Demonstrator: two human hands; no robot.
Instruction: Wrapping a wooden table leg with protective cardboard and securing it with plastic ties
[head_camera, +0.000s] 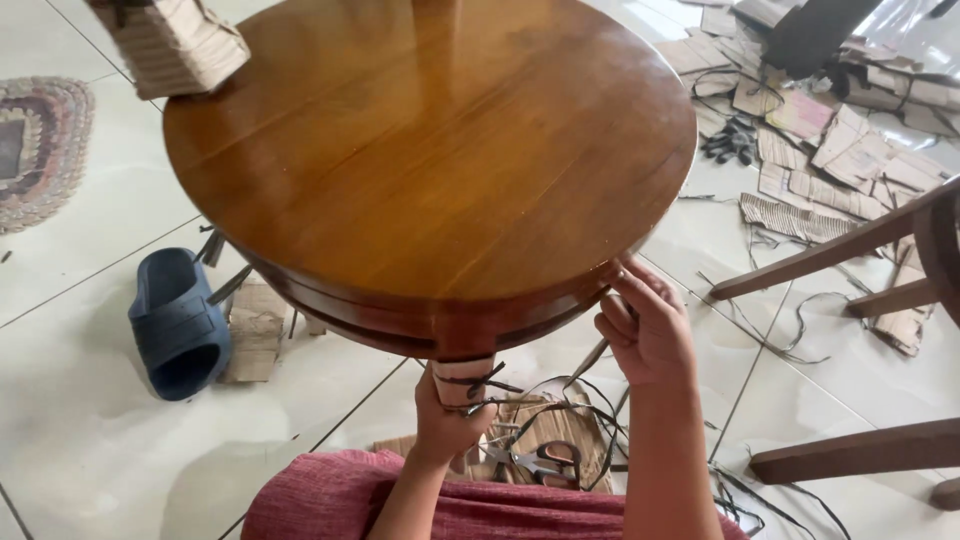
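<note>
A round polished wooden table top fills the middle of the head view. My left hand grips the near table leg, which is wrapped in corrugated cardboard and tied with black string. My right hand rests against the table's rim at the lower right, fingers curled, holding a thin dark strip of string. Another cardboard-wrapped leg shows at the top left. Scissors lie on cardboard on the floor below my hands.
A dark blue slipper lies on the white tiled floor at left, beside cardboard scraps. Several cardboard pieces and loose black strings litter the floor at right. Wooden chair rails stand at the right edge. A woven rug lies far left.
</note>
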